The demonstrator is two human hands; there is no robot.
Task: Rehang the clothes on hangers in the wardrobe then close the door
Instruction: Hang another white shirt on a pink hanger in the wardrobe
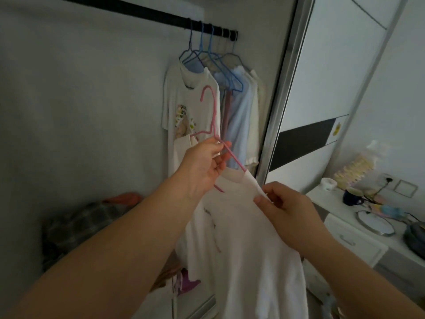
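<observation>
Wardrobe [80,100], open, pale inner walls filling the left and far part of the scene; its sliding door [282,88] stands pushed to the right, metal frame running diagonally. A dark rail [142,13] crosses the top of the wardrobe. Hung clothes [239,116] crowd the right end of the rail: a printed white T-shirt [184,107] at the front, pale blue and cream garments behind it, on blue hangers [216,58] and pale ones. A heap of clothes [78,224], checked grey with an orange piece, lies low on the left inside the wardrobe. White shirt [248,261], near centre, hangs from both hands below the rail and in front of the hung clothes, not on the rail. A white dresser [345,229] at the right carries a round mirror [374,223], a dark mug [351,196] and a white tub [328,183]. Left hand [202,166], fingers curled, grips the pink hanger at its shoulder. Right hand [285,208], thumb and fingers pinched together on the shirt's shoulder edge, just beside the hanger's right arm. Pink hanger [212,125], hook up, right arm tucked into the shirt's neck
</observation>
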